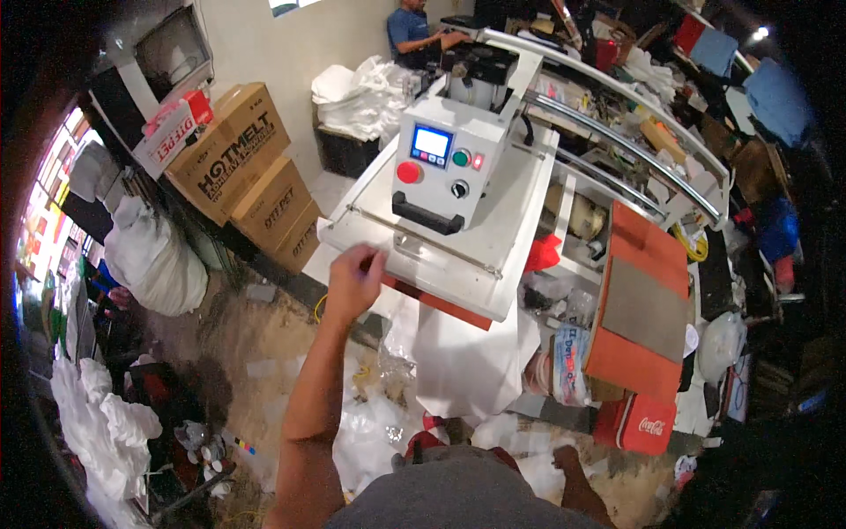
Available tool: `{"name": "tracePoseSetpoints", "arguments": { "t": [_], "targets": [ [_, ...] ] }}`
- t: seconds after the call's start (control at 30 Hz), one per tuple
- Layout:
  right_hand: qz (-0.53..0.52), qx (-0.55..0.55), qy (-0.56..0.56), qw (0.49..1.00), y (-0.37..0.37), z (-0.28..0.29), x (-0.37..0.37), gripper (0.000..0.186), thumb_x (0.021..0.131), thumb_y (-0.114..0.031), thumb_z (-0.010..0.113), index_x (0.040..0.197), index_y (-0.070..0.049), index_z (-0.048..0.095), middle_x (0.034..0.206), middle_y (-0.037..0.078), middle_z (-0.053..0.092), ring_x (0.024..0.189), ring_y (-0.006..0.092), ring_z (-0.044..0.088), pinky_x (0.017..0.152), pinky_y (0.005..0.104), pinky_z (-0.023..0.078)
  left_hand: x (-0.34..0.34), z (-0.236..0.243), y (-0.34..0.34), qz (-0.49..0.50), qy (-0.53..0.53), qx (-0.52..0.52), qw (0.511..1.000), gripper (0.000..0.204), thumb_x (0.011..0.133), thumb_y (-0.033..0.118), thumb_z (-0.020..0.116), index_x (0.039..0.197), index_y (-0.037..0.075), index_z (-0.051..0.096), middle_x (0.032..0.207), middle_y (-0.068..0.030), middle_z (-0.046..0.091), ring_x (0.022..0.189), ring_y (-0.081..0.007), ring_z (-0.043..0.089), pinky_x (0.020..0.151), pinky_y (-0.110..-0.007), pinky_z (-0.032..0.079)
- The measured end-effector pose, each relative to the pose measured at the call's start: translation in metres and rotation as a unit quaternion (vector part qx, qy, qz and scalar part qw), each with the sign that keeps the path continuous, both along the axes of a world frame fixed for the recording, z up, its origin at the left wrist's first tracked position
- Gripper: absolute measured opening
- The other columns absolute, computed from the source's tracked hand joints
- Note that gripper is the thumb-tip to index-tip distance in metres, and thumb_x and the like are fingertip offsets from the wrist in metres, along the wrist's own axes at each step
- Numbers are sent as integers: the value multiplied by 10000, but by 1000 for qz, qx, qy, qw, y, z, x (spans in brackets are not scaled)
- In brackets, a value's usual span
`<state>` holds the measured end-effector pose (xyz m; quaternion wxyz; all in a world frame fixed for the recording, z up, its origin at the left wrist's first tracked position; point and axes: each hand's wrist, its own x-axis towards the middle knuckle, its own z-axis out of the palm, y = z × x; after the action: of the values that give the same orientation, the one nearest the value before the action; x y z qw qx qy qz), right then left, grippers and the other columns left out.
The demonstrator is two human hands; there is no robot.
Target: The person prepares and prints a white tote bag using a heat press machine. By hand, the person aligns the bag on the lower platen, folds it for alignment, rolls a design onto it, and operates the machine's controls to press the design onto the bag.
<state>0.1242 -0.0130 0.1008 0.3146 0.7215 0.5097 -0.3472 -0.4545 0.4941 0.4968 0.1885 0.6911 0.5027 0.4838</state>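
A white heat press [458, 167] stands in front of me, with a lit screen, a red button, a green button, a knob and a black handle [428, 216]. Its wide upper plate [414, 256] is lowered over an orange-red pad [454, 306]. White cloth [471, 361] hangs from under the front edge. My left hand [355, 280] is beside the plate's front left corner, its fingers curled in and no object showing in them. Low beside my body, my right hand [566, 458] is dim and away from the press; its fingers are not clear.
A second orange pad [621, 353] with a grey sheet [648, 309] lies to the right, above a red box [648, 423]. Curved metal rails [617, 145] run behind. Cardboard boxes [233, 154] and a white sack [154, 256] stand left. A person [410, 31] is at the back.
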Motion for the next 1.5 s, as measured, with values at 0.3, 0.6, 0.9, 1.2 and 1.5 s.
{"name": "tracePoseSetpoints", "arguments": {
  "t": [0.3, 0.6, 0.9, 1.2, 1.5],
  "targets": [
    [-657, 145, 225, 705, -28, 51, -59, 221, 906, -218, 534, 903, -43, 668, 765, 141, 681, 582, 305, 644, 490, 484, 495, 42, 65, 71, 68, 175, 197, 962, 421, 810, 202, 703, 1195, 63, 605, 1091, -196, 570, 983, -394, 585, 839, -496, 500],
    [-676, 219, 325, 624, -28, 54, -47, 219, 878, -192, 666, 1050, -65, 618, 850, 158, 678, 584, 326, 655, 441, 450, 490, 55, 70, 87, 42, 234, 86, 967, 508, 819, 304, 698, 1242, 62, 555, 1193, -203, 567, 1062, -390, 600, 879, -498, 512],
    [-645, 190, 253, 696, -11, 95, -70, 210, 927, -235, 621, 991, -35, 635, 847, 148, 677, 569, 302, 665, 428, 401, 503, 49, 73, 89, 71, 305, 67, 947, 536, 833, 340, 683, 1289, 89, 558, 1277, -160, 554, 1129, -379, 566, 929, -528, 491],
    [-668, 174, 275, 670, -28, 45, -47, 218, 927, -228, 630, 1016, -29, 619, 915, 155, 698, 615, 269, 684, 451, 391, 526, 63, 81, 95, 68, 294, 77, 950, 506, 823, 340, 686, 1250, 81, 601, 1344, -123, 532, 1187, -361, 548, 953, -521, 487],
    [-673, 184, 304, 649, -17, 65, -64, 228, 892, -174, 620, 1056, -23, 573, 864, 123, 673, 624, 275, 677, 477, 411, 528, 65, 81, 99, 45, 279, 76, 956, 506, 828, 316, 677, 1246, 43, 595, 1347, -154, 527, 1181, -369, 558, 980, -471, 485]
  ]
}}
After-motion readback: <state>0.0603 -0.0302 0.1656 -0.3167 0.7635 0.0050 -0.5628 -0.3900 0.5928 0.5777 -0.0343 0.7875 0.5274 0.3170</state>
